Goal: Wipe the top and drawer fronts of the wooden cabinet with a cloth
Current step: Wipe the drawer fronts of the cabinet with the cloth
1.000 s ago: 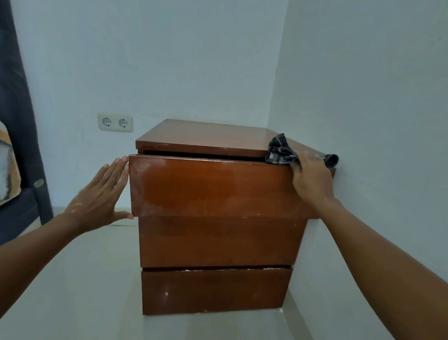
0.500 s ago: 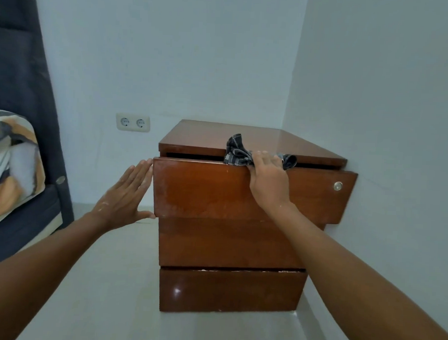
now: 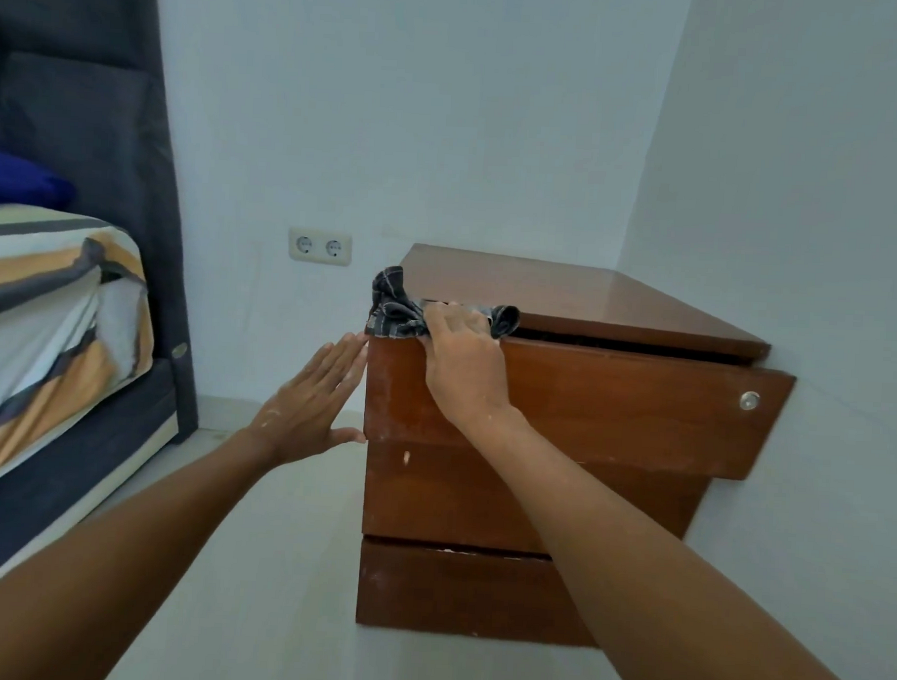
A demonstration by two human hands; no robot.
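Note:
A reddish-brown wooden cabinet (image 3: pixel 618 296) with three drawers stands in the room's corner. Its top drawer (image 3: pixel 628 404) is pulled out a little and carries a small round metal fitting at its right end. My right hand (image 3: pixel 461 363) presses a dark checked cloth (image 3: pixel 393 311) onto the upper edge of that drawer front, at its left corner. My left hand (image 3: pixel 310 400) lies flat with fingers straight against the left side of the top drawer. The two lower drawers (image 3: pixel 460 499) sit closed, partly hidden by my right forearm.
White walls close in behind and to the right of the cabinet. A double wall socket (image 3: pixel 319 246) sits to its left. A bed (image 3: pixel 51 332) with striped bedding and a dark headboard (image 3: pixel 111 119) fills the left side. Pale floor (image 3: pixel 272 563) lies between bed and cabinet.
My right hand has slid the cloth leftward along the top drawer's upper edge, from the right end to the left corner. The left hand stays flat on the drawer's side. The camera view has turned left.

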